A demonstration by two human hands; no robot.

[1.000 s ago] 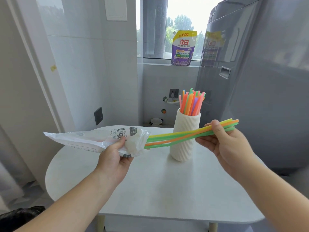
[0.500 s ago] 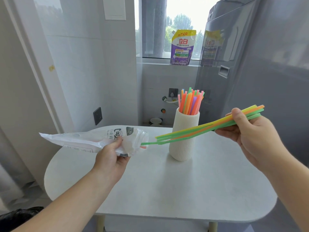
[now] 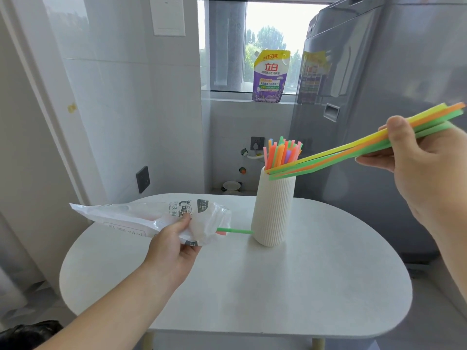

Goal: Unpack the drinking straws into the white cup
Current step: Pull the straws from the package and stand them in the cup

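Note:
A ribbed white cup (image 3: 273,210) stands on the white table (image 3: 278,286) with several coloured straws (image 3: 283,154) upright in it. My right hand (image 3: 414,157) pinches a bundle of yellow, orange and green straws (image 3: 336,157). The bundle slopes down to the left and its free ends are level with the cup's rim. My left hand (image 3: 174,246) grips the crumpled plastic straw bag (image 3: 151,217) above the table, left of the cup. One green straw (image 3: 235,231) sticks out of the bag's mouth toward the cup's base.
A grey appliance (image 3: 379,122) stands close behind and to the right of the table. A purple refill pouch (image 3: 270,77) sits on the window sill. Tiled wall on the left holds a dark socket (image 3: 143,179). A dark object (image 3: 27,334) lies at the lower left.
My right hand has drawn the straw bundle fully out of the bag and lifted it up and right; its ends now reach the cup's rim. The bag hand stayed in place.

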